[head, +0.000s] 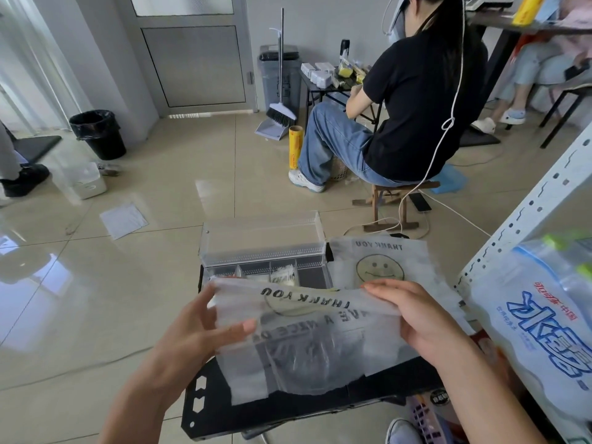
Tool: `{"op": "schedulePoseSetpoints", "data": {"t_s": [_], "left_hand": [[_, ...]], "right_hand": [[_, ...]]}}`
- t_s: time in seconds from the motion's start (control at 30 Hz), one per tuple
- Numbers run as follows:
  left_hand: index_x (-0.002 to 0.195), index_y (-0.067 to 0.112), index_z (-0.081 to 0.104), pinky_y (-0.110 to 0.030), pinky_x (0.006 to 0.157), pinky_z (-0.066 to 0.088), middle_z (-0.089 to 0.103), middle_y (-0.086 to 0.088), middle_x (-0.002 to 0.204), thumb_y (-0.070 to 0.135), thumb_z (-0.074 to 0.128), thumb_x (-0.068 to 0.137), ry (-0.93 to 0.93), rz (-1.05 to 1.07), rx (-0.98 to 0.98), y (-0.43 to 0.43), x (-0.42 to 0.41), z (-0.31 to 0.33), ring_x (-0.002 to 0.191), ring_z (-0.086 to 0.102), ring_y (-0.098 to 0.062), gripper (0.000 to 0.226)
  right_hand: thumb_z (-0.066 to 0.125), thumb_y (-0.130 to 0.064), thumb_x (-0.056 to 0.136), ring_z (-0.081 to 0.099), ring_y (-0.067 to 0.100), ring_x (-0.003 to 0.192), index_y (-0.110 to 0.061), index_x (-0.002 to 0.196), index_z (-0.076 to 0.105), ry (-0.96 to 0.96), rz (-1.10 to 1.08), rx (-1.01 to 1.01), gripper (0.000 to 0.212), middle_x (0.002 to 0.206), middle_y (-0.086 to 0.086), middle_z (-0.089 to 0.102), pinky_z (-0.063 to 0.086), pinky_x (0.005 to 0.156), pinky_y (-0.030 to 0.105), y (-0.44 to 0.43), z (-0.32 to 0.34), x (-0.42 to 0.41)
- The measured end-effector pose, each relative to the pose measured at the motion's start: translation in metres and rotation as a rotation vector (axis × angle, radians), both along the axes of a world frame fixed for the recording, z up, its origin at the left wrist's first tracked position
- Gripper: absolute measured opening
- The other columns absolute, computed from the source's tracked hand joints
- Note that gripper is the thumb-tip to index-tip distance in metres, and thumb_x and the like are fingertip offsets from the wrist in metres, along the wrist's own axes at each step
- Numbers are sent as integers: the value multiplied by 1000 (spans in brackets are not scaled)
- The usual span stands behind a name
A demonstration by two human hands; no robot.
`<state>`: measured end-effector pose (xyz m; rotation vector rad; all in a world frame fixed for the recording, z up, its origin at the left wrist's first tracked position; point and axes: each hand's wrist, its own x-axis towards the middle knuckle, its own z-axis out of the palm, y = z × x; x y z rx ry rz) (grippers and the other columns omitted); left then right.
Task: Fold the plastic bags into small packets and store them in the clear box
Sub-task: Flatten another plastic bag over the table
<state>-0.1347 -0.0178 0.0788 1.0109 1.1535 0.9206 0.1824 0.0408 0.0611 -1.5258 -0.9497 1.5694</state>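
Observation:
A translucent plastic bag [307, 341] printed "THANK YOU" is held above the small black table [275, 411], its top part folded over. My left hand [205, 325] pinches the bag's left edge between thumb and fingers. My right hand [413, 312] grips the right end of the fold. Behind them stands the clear box [262, 248] with its lid raised; one of its compartments holds a folded packet [283, 276]. A second smiley-face bag [381, 264] lies flat to the right of the box.
A white metal shelf [525, 213] with a large bagged package [544, 318] crowds the right side. A person sits on a stool [394, 200] just behind the table, with cables on the tiled floor. A black bin [99, 133] stands far left.

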Motion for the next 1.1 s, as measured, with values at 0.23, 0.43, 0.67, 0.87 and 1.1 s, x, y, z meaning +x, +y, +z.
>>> {"op": "schedulePoseSetpoints", "data": {"t_s": [0.23, 0.43, 0.67, 0.87, 1.1], "left_hand": [[98, 7, 81, -51, 87, 59, 79, -21, 100, 27, 71, 89, 108, 261, 18, 7, -5, -17, 94, 76, -40, 24], [94, 6, 79, -44, 80, 57, 76, -29, 100, 38, 70, 92, 61, 402, 10, 9, -6, -17, 79, 74, -32, 33], [119, -5, 71, -37, 69, 66, 75, -27, 114, 10, 67, 89, -203, 210, -144, 6, -11, -5, 89, 78, -34, 34], [110, -8, 74, -32, 58, 63, 74, -33, 104, 15, 74, 91, -114, 277, -84, 7, -13, -14, 77, 77, -32, 29], [102, -2, 78, -30, 52, 53, 76, -22, 92, 38, 61, 98, -22, 289, -56, 5, -6, -7, 64, 70, -26, 43]], "right_hand": [[56, -68, 91, 72, 34, 113, -10, 130, 69, 172, 75, -178, 71, 122, 19, 74, 54, 100, 50, 1, -2, 4], [76, -50, 87, 70, 32, 109, -17, 120, 77, 148, 271, 40, 47, 120, 14, 74, 51, 100, 46, -4, 1, 4], [79, -29, 85, 72, 37, 111, -3, 111, 75, 72, 60, 127, 36, 116, 24, 75, 51, 99, 46, -1, 0, 1], [76, -39, 89, 64, 47, 121, 14, 130, 57, 139, 294, 72, 70, 123, 30, 70, 47, 106, 55, -5, 10, 7], [78, -17, 86, 70, 37, 116, 0, 115, 75, 38, 257, 99, 33, 113, 18, 78, 42, 115, 59, -3, 0, 4]]}}
